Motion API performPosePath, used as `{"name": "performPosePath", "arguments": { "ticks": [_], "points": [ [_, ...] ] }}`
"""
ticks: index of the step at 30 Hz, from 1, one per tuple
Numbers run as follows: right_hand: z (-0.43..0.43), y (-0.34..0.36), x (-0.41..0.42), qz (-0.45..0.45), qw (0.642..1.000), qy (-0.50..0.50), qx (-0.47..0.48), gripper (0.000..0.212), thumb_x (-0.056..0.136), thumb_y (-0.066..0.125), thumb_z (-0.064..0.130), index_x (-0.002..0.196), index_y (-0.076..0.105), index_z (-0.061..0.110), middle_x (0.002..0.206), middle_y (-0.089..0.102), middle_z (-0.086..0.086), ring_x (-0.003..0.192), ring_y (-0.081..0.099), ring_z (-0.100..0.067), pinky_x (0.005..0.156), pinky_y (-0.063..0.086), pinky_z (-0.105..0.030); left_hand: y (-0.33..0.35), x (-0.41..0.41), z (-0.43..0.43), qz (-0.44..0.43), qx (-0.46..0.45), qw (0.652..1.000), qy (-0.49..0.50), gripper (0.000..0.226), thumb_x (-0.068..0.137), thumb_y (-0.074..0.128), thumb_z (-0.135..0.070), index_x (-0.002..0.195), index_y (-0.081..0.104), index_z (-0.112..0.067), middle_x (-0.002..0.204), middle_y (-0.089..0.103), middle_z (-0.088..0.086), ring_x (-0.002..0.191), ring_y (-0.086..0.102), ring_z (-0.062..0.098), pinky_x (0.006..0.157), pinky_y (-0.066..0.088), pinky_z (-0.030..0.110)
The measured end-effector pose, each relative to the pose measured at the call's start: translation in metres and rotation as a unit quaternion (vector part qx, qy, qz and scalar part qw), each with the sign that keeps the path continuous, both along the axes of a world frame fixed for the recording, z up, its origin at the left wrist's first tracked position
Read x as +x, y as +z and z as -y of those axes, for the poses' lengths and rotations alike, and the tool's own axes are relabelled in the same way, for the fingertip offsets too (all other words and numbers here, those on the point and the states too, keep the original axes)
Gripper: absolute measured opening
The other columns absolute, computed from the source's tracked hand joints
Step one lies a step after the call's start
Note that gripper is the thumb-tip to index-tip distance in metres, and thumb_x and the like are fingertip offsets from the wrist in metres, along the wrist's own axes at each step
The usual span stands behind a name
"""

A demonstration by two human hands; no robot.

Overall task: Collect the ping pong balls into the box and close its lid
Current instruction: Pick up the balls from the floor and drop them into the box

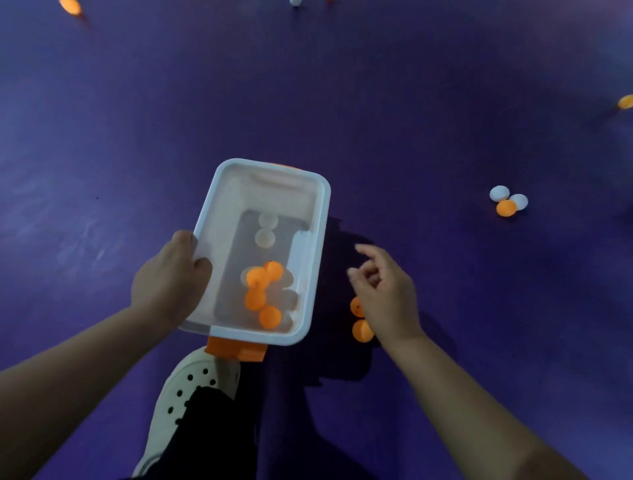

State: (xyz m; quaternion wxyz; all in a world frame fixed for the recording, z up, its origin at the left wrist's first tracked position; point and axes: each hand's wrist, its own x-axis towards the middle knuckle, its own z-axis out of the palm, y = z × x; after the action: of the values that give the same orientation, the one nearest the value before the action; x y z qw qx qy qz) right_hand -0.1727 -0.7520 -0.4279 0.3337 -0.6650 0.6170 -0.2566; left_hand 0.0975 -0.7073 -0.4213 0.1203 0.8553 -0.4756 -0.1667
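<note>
A translucent white plastic box (318, 219) with orange latches is held above the purple floor by my left hand (171, 281), which grips its left rim. Inside lie several orange balls (262, 294) and a few white ones (265, 236). No lid is in view. My right hand (383, 294) hovers just right of the box, fingers loosely curled and apart, holding nothing. Two orange balls (361, 330) lie on the floor beside and partly under that hand. Two white balls and one orange ball (507, 202) cluster on the floor to the right.
More balls sit far off: an orange ball (70, 7) at top left, a white ball (295, 2) at the top edge, an orange ball (625, 102) at the right edge. A white perforated clog (191, 387) and a dark trouser leg are below the box.
</note>
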Motion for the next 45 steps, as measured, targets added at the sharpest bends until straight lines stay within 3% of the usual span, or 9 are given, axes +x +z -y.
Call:
{"name": "performPosePath", "arguments": {
  "ticks": [4, 8, 13, 17, 26, 31, 33, 37, 45],
  "points": [
    [-0.012, -0.041, -0.049, -0.165, 0.983, -0.040, 0.073, 0.033, 0.092, 0.056, 0.029, 0.124, 0.057, 0.024, 0.108, 0.051, 0.006, 0.097, 0.057, -0.016, 0.073, 0.048, -0.030, -0.004, 0.002, 0.000, 0.007, 0.000, 1.000, -0.020, 0.011, 0.089, 0.046, -0.017, 0.088, 0.038, -0.009, 0.065, 0.039, 0.001, 0.063, 0.041, 0.032, 0.058, 0.032, 0.036],
    [-0.027, -0.063, -0.060, -0.179, 0.969, -0.030, 0.165, 0.037, 0.092, 0.055, 0.037, 0.128, 0.053, 0.027, 0.108, 0.039, 0.009, 0.089, 0.049, -0.010, 0.070, 0.040, -0.025, -0.006, 0.004, -0.002, 0.005, 0.006, 1.000, -0.021, 0.013, 0.089, 0.045, -0.019, 0.088, 0.037, -0.009, 0.062, 0.038, 0.001, 0.062, 0.043, 0.033, 0.057, 0.034, 0.037],
    [-0.031, -0.071, -0.063, -0.087, 0.967, -0.117, 0.207, 0.023, 0.091, 0.058, 0.029, 0.111, 0.061, 0.019, 0.111, 0.056, 0.000, 0.089, 0.053, -0.013, 0.072, 0.040, -0.027, -0.007, 0.003, -0.003, 0.003, 0.003, 1.000, -0.017, 0.013, 0.090, 0.045, -0.019, 0.089, 0.039, -0.007, 0.061, 0.040, 0.002, 0.058, 0.043, 0.032, 0.056, 0.034, 0.035],
    [-0.027, -0.039, -0.044, -0.031, 0.968, -0.217, 0.119, 0.023, 0.089, 0.060, 0.026, 0.110, 0.061, 0.018, 0.113, 0.057, -0.001, 0.084, 0.052, -0.006, 0.079, 0.046, -0.029, -0.007, 0.005, -0.005, -0.003, 0.003, 1.000, -0.017, 0.013, 0.090, 0.044, -0.018, 0.089, 0.037, -0.007, 0.060, 0.037, 0.000, 0.059, 0.041, 0.032, 0.055, 0.030, 0.034],
    [-0.020, 0.043, 0.055, 0.160, 0.985, -0.011, 0.062, 0.043, 0.082, 0.070, 0.015, 0.119, 0.055, 0.032, 0.112, 0.052, 0.016, 0.075, 0.058, -0.003, 0.071, 0.048, -0.006, -0.004, 0.009, -0.004, 0.004, 0.013, 1.000, -0.024, 0.012, 0.091, 0.043, -0.020, 0.089, 0.035, -0.011, 0.060, 0.039, 0.000, 0.051, 0.039, 0.024, 0.047, 0.025, 0.029],
    [-0.031, 0.003, 0.028, 0.048, 0.987, -0.143, 0.062, 0.032, 0.087, 0.062, 0.013, 0.117, 0.059, 0.024, 0.116, 0.054, 0.009, 0.080, 0.058, -0.005, 0.067, 0.048, -0.013, -0.001, 0.010, -0.003, 0.006, 0.031, 0.999, -0.023, 0.009, 0.093, 0.040, -0.018, 0.096, 0.035, -0.011, 0.060, 0.038, -0.001, 0.048, 0.037, 0.017, 0.044, 0.023, 0.027],
    [-0.042, -0.019, 0.013, -0.053, 0.976, -0.194, 0.081, 0.031, 0.087, 0.063, 0.018, 0.118, 0.058, 0.021, 0.120, 0.055, 0.002, 0.097, 0.057, -0.012, 0.079, 0.050, -0.025, -0.001, 0.006, -0.002, 0.002, 0.032, 0.999, -0.023, 0.008, 0.093, 0.039, -0.016, 0.095, 0.033, -0.011, 0.060, 0.038, -0.001, 0.047, 0.037, 0.017, 0.044, 0.022, 0.027],
    [-0.062, -0.047, -0.002, -0.258, 0.918, -0.215, 0.211, 0.060, 0.080, 0.069, 0.041, 0.130, 0.045, 0.018, 0.133, 0.044, -0.010, 0.121, 0.041, -0.029, 0.094, 0.041, -0.041, -0.002, 0.004, -0.002, 0.001, 0.030, 0.999, -0.016, 0.008, 0.094, 0.039, -0.016, 0.094, 0.031, -0.012, 0.061, 0.039, 0.000, 0.047, 0.039, 0.019, 0.043, 0.023, 0.027],
    [-0.077, -0.060, -0.009, -0.095, 0.937, -0.242, 0.234, 0.029, 0.085, 0.066, 0.029, 0.110, 0.052, 0.024, 0.110, 0.049, 0.001, 0.074, 0.050, -0.012, 0.062, 0.041, -0.029, -0.004, 0.004, 0.001, 0.003, 0.033, 0.999, -0.011, 0.011, 0.092, 0.040, -0.014, 0.094, 0.029, -0.014, 0.059, 0.036, -0.002, 0.046, 0.035, 0.018, 0.046, 0.023, 0.030]
  ]
}}
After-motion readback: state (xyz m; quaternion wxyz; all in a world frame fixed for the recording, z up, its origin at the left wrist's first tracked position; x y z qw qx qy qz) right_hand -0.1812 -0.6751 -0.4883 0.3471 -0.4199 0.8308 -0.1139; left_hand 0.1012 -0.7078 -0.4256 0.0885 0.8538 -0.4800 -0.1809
